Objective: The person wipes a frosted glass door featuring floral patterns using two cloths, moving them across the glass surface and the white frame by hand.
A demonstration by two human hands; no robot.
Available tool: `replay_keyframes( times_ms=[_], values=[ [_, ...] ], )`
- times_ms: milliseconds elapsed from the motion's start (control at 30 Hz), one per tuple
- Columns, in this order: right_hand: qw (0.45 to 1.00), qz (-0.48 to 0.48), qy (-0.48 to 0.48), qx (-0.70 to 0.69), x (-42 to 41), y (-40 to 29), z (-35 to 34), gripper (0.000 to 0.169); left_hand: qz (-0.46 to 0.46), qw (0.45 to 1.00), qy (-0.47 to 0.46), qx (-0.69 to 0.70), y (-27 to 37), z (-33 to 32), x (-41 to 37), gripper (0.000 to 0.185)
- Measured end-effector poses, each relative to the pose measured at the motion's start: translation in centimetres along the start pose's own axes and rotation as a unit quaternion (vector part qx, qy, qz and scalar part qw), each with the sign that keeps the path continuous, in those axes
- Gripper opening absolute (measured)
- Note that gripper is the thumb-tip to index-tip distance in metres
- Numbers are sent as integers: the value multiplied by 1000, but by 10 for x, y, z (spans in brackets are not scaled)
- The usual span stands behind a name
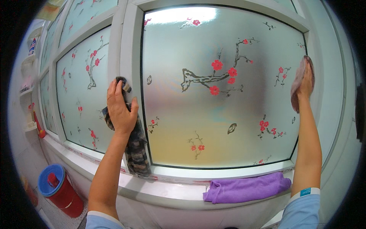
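Note:
My left hand [121, 110] lies flat over a dark plaid cloth [137, 151], pressing it to the white window frame [130, 43] between two panes. The cloth hangs from under the palm down to the sill. At the far right, my right hand [305, 80] holds a pinkish-brown cloth [295, 88] against the right side of the frame, by the edge of the glass. Between my arms is a frosted glass pane [177, 114] patterned with red blossoms and dark branches. Its upper edge carries a bright reflection.
A folded purple towel [247, 187] rests on the white sill [171, 190] below the pane. At lower left a blue basin [43, 183] sits atop a red bucket [68, 203]. Corner shelves [30, 91] on the left wall hold a bottle [32, 46]; a red-handled tool [38, 123] is near them.

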State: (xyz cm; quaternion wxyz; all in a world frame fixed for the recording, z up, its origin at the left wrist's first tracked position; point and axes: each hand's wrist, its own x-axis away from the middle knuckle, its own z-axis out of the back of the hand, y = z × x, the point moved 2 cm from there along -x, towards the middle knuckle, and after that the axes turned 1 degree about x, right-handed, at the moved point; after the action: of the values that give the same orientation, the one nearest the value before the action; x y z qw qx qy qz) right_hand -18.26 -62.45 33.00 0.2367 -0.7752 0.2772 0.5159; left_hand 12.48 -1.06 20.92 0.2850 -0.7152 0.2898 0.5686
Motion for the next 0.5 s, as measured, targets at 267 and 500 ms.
replay_keyframes(
  times_ms=[267, 500],
  values=[
    [946, -177, -28, -269, -27, -172, 9, 49, -14, 999, 24, 24, 1, -4, 2, 66],
    [926, 206, -22, -317, -6, -430, 113, 43, -18, 999, 29, 29, -6, 0, 3, 67]
  ],
)
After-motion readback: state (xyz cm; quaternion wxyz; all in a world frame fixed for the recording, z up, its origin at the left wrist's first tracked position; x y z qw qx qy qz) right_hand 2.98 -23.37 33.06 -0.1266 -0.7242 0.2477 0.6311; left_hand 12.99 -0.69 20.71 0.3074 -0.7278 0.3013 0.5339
